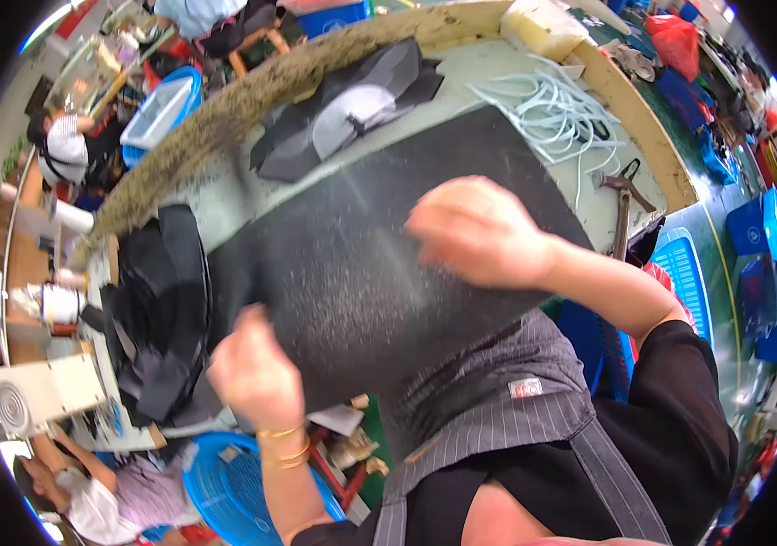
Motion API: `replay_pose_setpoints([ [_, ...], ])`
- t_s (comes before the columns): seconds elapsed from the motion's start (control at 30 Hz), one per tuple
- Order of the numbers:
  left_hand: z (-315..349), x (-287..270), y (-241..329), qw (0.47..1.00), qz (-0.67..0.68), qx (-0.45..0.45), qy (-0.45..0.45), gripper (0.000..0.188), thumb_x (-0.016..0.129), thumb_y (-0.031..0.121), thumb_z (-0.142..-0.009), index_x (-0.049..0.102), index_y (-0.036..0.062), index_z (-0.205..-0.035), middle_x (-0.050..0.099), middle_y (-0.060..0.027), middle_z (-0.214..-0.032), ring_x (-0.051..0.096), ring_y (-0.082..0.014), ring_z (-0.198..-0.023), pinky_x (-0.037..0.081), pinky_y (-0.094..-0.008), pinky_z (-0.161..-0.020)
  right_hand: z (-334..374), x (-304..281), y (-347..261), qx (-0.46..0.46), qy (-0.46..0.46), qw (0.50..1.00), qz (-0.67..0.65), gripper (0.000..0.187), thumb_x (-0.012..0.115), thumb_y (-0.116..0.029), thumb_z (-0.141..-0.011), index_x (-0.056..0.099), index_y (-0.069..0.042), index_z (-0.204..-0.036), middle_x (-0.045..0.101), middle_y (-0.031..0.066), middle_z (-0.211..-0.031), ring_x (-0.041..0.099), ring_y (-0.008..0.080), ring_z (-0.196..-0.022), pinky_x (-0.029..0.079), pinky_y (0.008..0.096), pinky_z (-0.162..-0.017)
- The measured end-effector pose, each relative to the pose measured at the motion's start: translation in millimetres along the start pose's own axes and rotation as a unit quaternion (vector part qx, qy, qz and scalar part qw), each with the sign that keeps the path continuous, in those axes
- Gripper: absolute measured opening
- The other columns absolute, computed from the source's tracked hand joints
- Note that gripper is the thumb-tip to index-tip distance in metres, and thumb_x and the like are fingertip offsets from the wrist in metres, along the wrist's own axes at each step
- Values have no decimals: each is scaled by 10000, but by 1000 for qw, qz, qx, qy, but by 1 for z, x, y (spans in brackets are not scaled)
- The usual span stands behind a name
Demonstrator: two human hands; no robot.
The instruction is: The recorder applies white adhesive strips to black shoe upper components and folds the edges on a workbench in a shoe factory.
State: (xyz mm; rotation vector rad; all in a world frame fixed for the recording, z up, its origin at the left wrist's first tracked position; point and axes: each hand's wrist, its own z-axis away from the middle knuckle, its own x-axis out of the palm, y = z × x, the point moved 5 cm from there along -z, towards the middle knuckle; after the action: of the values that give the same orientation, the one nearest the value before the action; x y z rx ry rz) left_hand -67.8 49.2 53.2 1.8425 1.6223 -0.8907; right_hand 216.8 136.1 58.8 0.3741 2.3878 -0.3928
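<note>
A worn black mat (352, 264) lies across the near part of the workbench, scuffed and dotted with pale specks. My right hand (484, 237) is over its right half, fingers bent and smeared by motion. Near the mat's lower left edge is my left hand (261, 373), also blurred, gold bangles on the wrist. Whether either hand holds anything cannot be made out. Black cut pieces (161, 309) are piled left of the mat. Beyond it lie more dark pieces with a light grey one (352, 118) on top. A dark smeared shape (238, 168) shows past the mat's far left corner.
Pale blue cords (552, 114) are tangled at the far right, above a hammer (623, 196). A raised rim (170, 155) borders the bench. Blue baskets (224, 482) (681, 273) stand beside it. Two people (70, 150) (124, 496) sit at the left.
</note>
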Motion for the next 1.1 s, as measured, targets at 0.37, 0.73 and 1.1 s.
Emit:
replay_pose_setpoints([
  [0.37,-94,83,-39,997,-60,37,-13,337,757,173,-808,663,10,-1088,685,-119,-1123,620,-347,-1091,490,-485,-936,139,-49,337,455,-365,716,384,187,683,-90,-808,746,-41,-977,726,185,-1092,663,333,-1144,555,431,-942],
  [0.73,-212,251,27,978,140,92,-124,791,856,213,-668,536,196,-1391,605,-155,-1266,641,-329,-1084,525,-442,-930,72,-92,210,298,-123,936,144,208,607,47,-819,612,14,-1024,615,180,-1049,606,375,-1029,503,405,-866],
  [1.1,-141,160,19,943,302,37,-132,540,764,226,-851,566,84,-1333,521,-200,-1348,578,-398,-1071,503,-457,-940,77,-125,220,423,196,857,-218,129,580,-93,-1026,616,-64,-1146,693,54,-1032,663,110,-893,524,221,-793],
])
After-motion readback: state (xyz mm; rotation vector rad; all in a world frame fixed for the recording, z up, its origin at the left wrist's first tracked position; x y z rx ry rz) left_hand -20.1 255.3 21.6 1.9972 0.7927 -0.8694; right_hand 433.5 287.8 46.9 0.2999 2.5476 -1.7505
